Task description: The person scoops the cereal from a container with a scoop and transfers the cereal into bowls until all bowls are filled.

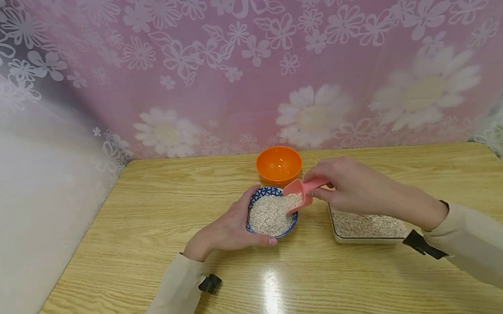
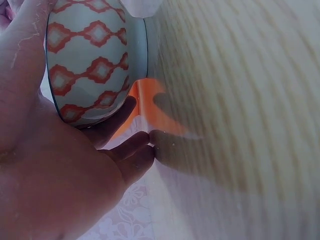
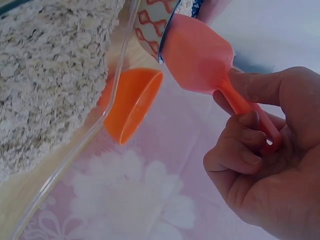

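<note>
My left hand holds the side of a patterned bowl, its thumb along the near rim and its fingers round the far side. Pale oat flakes fill much of that bowl. On the outside the bowl is white with red diamond shapes, and its foot stands on the table. My right hand grips the handle of a pink scoop, fingers curled round it. The scoop tilts over the bowl's right rim with flakes at its mouth.
An orange bowl stands just behind the patterned one. To the right, under my right forearm, a shallow rectangular container holds more oat flakes. The wooden table ends at a pink flowered curtain.
</note>
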Available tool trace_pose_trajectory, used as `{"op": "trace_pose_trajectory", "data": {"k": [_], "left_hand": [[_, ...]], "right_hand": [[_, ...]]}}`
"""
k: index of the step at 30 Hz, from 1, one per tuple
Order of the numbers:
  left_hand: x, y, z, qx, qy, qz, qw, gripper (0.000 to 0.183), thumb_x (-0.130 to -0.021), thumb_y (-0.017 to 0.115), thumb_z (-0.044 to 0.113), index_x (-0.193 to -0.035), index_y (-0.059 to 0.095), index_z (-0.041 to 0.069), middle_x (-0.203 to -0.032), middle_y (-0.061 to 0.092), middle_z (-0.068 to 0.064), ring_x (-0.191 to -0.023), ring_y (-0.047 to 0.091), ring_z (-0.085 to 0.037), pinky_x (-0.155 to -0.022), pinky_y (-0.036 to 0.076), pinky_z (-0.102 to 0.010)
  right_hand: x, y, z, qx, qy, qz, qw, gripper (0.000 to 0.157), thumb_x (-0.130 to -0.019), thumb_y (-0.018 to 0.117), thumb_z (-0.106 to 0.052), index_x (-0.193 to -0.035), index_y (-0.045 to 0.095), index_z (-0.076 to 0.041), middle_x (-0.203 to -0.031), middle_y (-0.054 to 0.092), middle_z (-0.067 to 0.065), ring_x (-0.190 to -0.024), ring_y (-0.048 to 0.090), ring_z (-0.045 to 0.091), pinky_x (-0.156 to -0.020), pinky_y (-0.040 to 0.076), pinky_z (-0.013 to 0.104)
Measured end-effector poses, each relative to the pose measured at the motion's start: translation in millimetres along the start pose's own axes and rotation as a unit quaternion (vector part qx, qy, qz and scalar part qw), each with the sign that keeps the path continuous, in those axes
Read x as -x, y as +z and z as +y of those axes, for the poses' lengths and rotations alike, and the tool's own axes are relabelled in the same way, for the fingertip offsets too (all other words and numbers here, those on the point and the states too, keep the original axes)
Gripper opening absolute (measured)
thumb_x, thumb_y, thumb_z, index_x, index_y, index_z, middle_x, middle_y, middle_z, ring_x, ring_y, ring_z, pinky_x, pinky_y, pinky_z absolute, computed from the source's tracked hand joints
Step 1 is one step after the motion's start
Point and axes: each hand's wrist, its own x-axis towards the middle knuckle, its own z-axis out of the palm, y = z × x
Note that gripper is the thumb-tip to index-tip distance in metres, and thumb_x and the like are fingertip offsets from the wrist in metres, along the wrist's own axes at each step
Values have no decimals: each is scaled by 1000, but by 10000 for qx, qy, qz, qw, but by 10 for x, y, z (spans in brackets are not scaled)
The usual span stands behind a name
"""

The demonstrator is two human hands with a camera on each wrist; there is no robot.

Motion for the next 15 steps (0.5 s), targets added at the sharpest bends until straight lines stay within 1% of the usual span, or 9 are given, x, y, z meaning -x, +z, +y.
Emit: {"op": "trace_pose_trajectory", "data": {"k": [2,4,7,9,11,13,15], "left_hand": [[-3,0,-1,13,46,-15,10000,125,-77,86,53,-166,4,21,-168,24,-7,-152,32,-29,-124,29,-55],[-5,-1,-1,15,110,-21,9999,127,-76,87,51,-166,3,20,-169,23,-8,-152,32,-30,-124,29,-55],[-11,6,-8,42,254,-26,9997,130,-74,89,48,-166,2,17,-169,23,-8,-151,31,-30,-124,29,-55],[-18,13,-19,53,330,-23,9994,132,-74,90,46,-166,1,16,-169,22,-9,-152,31,-30,-124,29,-55],[-21,19,-24,51,363,-9,9993,133,-73,91,45,-166,0,15,-169,20,-9,-152,30,-29,-124,29,-55],[-25,23,-28,35,366,38,9993,134,-72,92,44,-166,0,15,-169,20,-10,-151,31,-29,-124,29,-55],[-29,24,-32,14,379,114,9992,135,-70,93,44,-166,2,15,-168,20,-10,-149,33,-29,-123,31,-54]], "right_hand": [[-14,46,-11,92,-82,74,9999,14,-91,76,-13,-105,78,-15,-90,72,-4,-71,52,8,-65,43,27],[-30,116,-22,62,-223,177,9996,16,-91,77,-13,-106,78,-14,-90,71,-3,-70,51,9,-64,43,26],[-39,204,-36,-49,-477,371,9982,16,-91,77,-13,-107,76,-12,-95,73,-2,-75,55,9,-67,46,26],[-30,231,-43,-151,-537,395,9977,15,-92,77,-13,-107,76,-13,-97,72,-2,-76,56,8,-68,48,26],[-6,227,-49,-142,-583,398,9974,16,-92,77,-12,-107,77,-14,-94,70,-5,-74,54,6,-66,47,24],[25,201,-58,-28,-719,459,9964,17,-91,78,-11,-107,78,-16,-88,64,-8,-69,48,3,-61,44,21],[55,165,-74,232,-1047,633,9922,19,-88,80,-9,-105,77,-17,-81,57,-8,-65,41,1,-57,38,18]]}}
